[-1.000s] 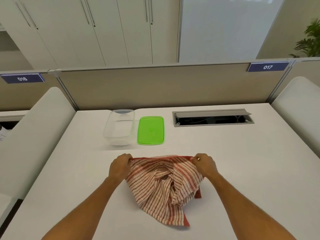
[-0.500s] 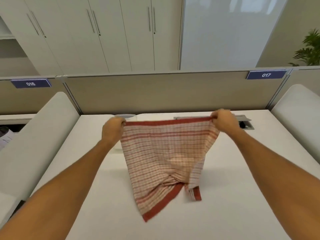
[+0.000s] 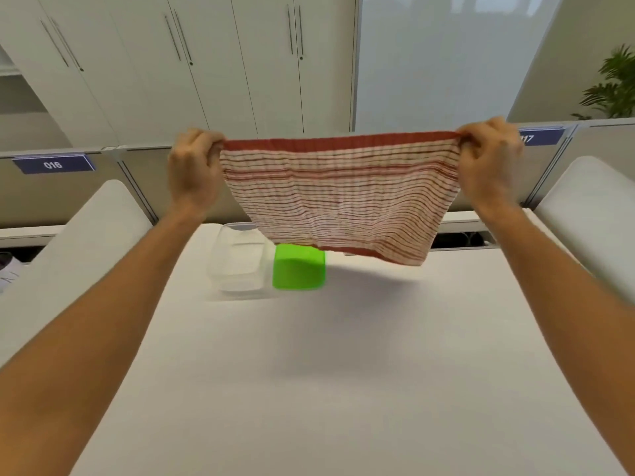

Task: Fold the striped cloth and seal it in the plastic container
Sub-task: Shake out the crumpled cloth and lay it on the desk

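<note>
Hanging taut between both hands, the striped cloth (image 3: 338, 197) has its top corners pinched in left grip (image 3: 194, 166) and right grip (image 3: 488, 159).

There is only one view, from a camera worn on the person's head. It faces forward and a little down, across the white tabletop (image 3: 343, 389) toward the beige partition (image 3: 144, 187) at the far edge of the tabletop. The lens is wide, so both forearms enter from the bottom corners and look large. The near part of the tabletop is close under the camera. Behind the partition, the white cabinets (image 3: 206, 63) fill the top of the picture. No second view shares the scene.
</note>
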